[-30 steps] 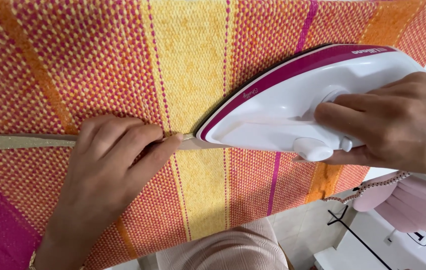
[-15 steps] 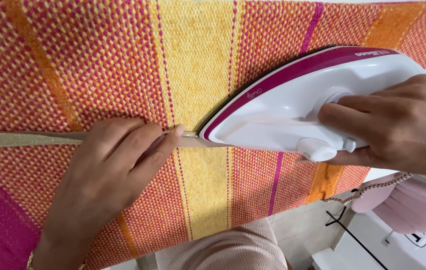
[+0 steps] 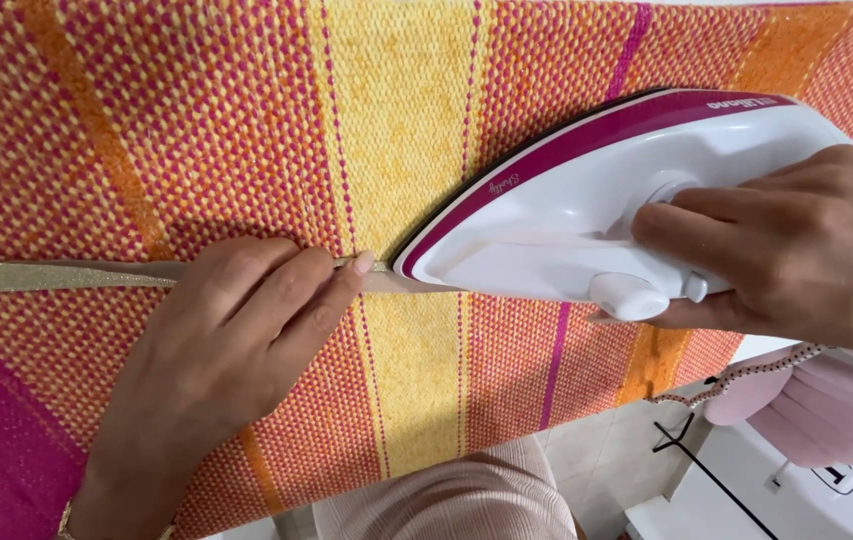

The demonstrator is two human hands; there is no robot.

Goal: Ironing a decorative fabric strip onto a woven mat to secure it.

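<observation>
The right hand [image 3: 796, 245] grips the white and pink plastic iron [image 3: 566, 215], on the orange, yellow and pink woven cloth [image 3: 246, 120]. Just left of the iron, the left hand [image 3: 226, 350] presses flat the thin gold strip [image 3: 36, 277].

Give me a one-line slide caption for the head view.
Right hand grips a white and magenta iron on striped woven cloth; left hand presses a thin beige strip.

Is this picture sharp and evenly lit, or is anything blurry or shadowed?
Head view: bright, even light; the woven cloth and iron are sharp; a soft shadow sits under the left hand; the pink chair looks slightly soft.
</observation>
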